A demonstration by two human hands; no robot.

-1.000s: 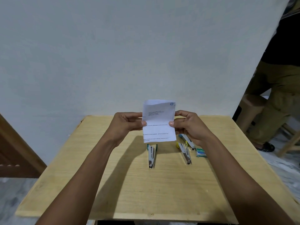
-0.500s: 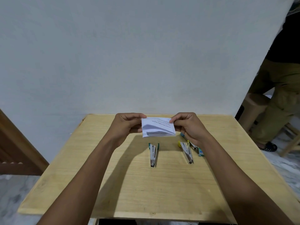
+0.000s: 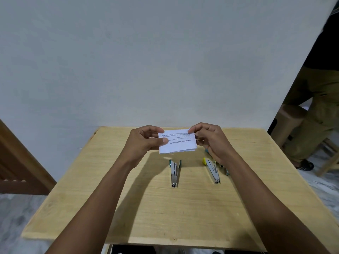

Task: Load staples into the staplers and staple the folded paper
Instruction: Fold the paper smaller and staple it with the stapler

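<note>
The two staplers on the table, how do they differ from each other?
The teal stapler has a teal far end; the yellow stapler a yellow one. The teal stapler points straight at the person; the yellow stapler slants, near tip to the right. Both have shiny metal bodies and lie untouched on the table.

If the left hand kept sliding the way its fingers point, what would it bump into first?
The left hand pinches the folded paper and points across it, so it would probably meet the right hand first.
</note>
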